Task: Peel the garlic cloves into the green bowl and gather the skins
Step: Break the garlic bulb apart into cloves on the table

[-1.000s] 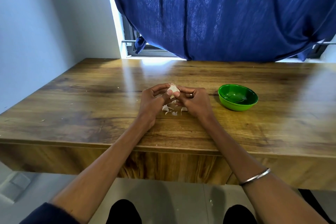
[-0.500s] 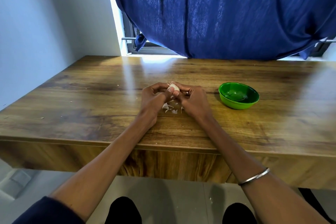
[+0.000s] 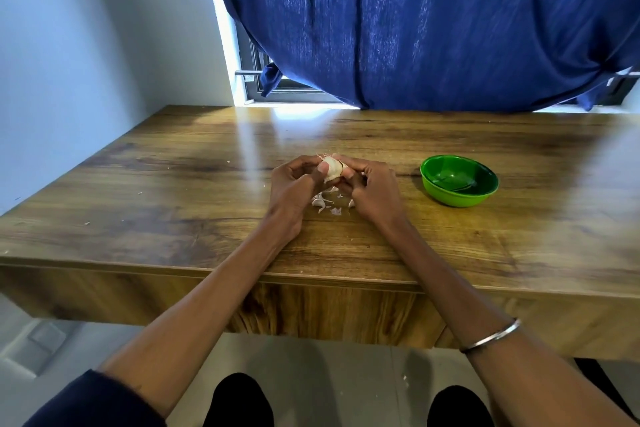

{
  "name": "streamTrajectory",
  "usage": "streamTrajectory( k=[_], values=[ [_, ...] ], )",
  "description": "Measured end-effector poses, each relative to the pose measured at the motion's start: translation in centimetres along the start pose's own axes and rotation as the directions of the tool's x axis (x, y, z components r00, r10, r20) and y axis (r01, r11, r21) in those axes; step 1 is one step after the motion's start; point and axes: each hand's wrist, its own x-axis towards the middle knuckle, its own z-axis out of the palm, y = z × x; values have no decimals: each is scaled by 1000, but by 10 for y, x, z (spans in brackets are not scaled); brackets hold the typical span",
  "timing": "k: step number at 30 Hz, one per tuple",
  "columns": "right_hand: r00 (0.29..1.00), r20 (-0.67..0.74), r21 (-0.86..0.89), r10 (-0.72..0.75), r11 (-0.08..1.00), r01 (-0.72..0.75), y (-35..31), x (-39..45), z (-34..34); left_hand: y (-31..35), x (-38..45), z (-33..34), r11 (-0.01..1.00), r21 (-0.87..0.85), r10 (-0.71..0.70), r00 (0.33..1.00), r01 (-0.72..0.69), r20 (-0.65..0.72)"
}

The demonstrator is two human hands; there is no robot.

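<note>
A whitish garlic piece (image 3: 333, 168) with thin roots at its top is held just above the middle of the wooden table (image 3: 173, 184). My left hand (image 3: 294, 191) pinches it from the left, thumb on its front. My right hand (image 3: 372, 194) grips it from the right with curled fingers. Under and between the hands lie several pale skin scraps (image 3: 323, 203) on the wood. The green bowl (image 3: 459, 180) stands to the right of my right hand, apart from it; I see no cloves inside.
A dark blue curtain (image 3: 433, 28) hangs behind the table's far edge, over a window. A pale wall runs along the left. Tiny skin flecks (image 3: 140, 192) dot the table's left part. The table's near edge crosses over my forearms.
Both hands have stayed on the garlic and turned it a little; more of its white side faces me now. The bowl and the skin scraps have not moved.
</note>
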Motion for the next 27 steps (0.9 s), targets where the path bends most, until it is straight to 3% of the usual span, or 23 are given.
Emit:
streamTrajectory(
  k=[3, 13, 20, 27],
  values=[
    [999, 5, 69, 37, 997, -37, 0, -1, 0, -1, 0, -2, 1000, -2, 11, 1000, -11, 23],
    [1000, -21, 70, -10, 997, 11, -5, -3, -2, -4, 0, -3, 992, 92, 80, 992, -90, 99],
    [1000, -17, 73, -10, 997, 11, -5, -3, -2, -2, 1, -6, 999, -52, 0, 988, 8, 155],
    [999, -40, 58, 18, 998, -15, -4, -3, -4, -8, 4, -5, 996, 82, 39, 995, -47, 88]
  ],
)
